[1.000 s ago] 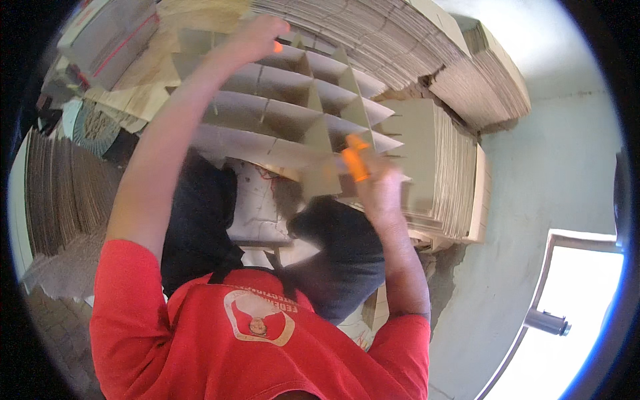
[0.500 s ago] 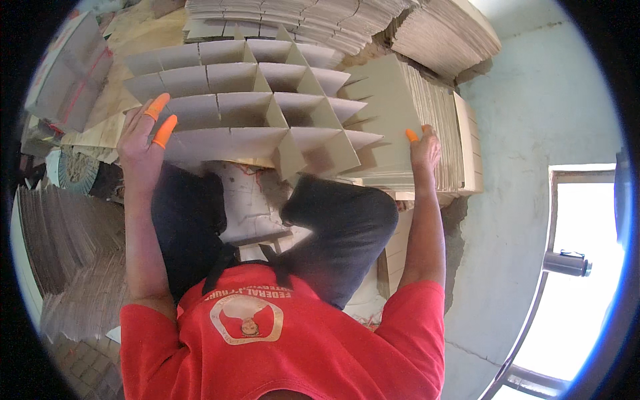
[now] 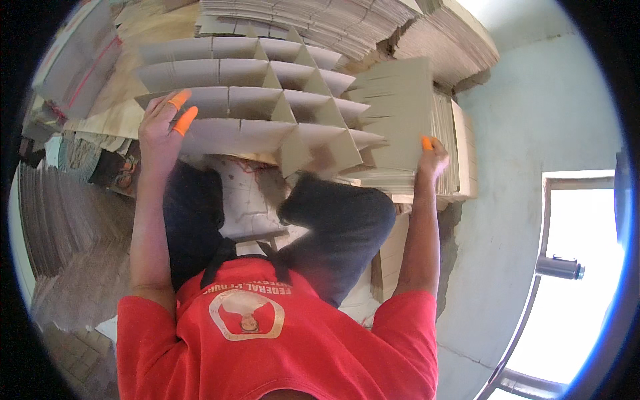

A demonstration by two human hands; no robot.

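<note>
Grey-brown cardboard everywhere, and the bit to watch is the grid of slotted dividers [image 3: 257, 103] in the upper middle of the frame, just past the person's knees. A second ago the left hand [image 3: 162, 127] was up at the grid's far side and the right hand [image 3: 432, 158] was at its near right corner. Now the left is down at the grid's near left end, while the right is out on the stack of flat sheets [image 3: 445, 130] right of centre. The top sheet [image 3: 393, 113] also reaches further right than it did half a second ago, so I'd judge the work has shifted from the grid to picking off a loose piece.

As for grip, the right thumb and finger look pinched on that sheet's right edge, with most of the sheet lying to the left of the hand, towards the grid. The left hand is right by the ends of the near strips, orange finger covers [image 3: 179, 100] showing (nice and easy to spot, at least), but I honestly can't tell if it's gripping a strip or just resting there.
</note>
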